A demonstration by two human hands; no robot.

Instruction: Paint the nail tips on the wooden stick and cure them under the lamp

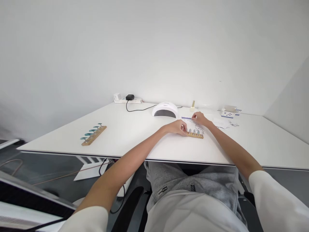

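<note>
My left hand [177,127] is closed at the left end of a small wooden nail display stand [196,135], its fingertips around the end nail. Several pale false nails [194,131] stand upright on metal posts along that stand. Just behind it lies a sticker sheet [199,127] with dark specks and a blue-violet top edge. My right hand [200,118] hovers over or rests on the top of this sheet, thumb and finger pinched together; whatever is between them is too small to tell. A second wooden stand [95,135] with several teal false nails is at the table's left.
A white nail lamp [165,110] stands behind my hands, its cord running to a power strip [130,101] with a black adapter [129,97]. Near the wall are a nail polish bottle [192,106], a small blue-and-white box [228,112] and loose papers [220,122]. The table's front edge [188,162] is close to my lap.
</note>
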